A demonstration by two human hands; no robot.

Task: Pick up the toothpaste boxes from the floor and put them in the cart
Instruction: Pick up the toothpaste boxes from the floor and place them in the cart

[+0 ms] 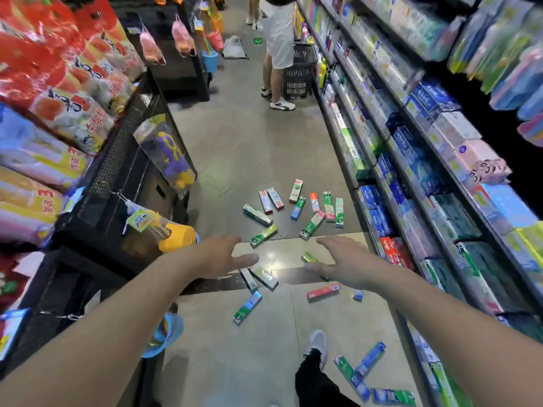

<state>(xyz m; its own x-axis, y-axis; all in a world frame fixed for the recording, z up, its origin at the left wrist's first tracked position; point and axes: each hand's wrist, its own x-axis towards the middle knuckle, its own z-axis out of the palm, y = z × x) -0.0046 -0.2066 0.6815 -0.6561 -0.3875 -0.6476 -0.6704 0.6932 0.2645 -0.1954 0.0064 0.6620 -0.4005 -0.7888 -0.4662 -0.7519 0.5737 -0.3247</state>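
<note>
Roughly twenty slim rectangular cardboard toothpaste boxes (293, 207) scattered flat on the grey tiled aisle floor (249, 136), mostly green, some red, blue and white. Densest fan lying ahead of and beyond both hands, long axes pointing every way; a nearer handful directly below the hands; three more at lower right beside a grey shoe (316, 345).

Left hand (223, 255) stretched forward, fingers straight and relaxed, holding nothing. Right hand (342, 259) likewise flat and empty.

Closest candidates, judged from here: pale white-green box (264, 277) just under the left fingertips, long axis slanting away to the right; small green box (308, 257) peeking beside the right hand; red box (323, 291) slightly nearer the body, long axis almost crosswise. All well below hand level, so a bend or crouch needed first.

No cart visible near the hands; only a dark mesh shopping basket (299, 74) far up the aisle beside another person (279, 39).
</note>
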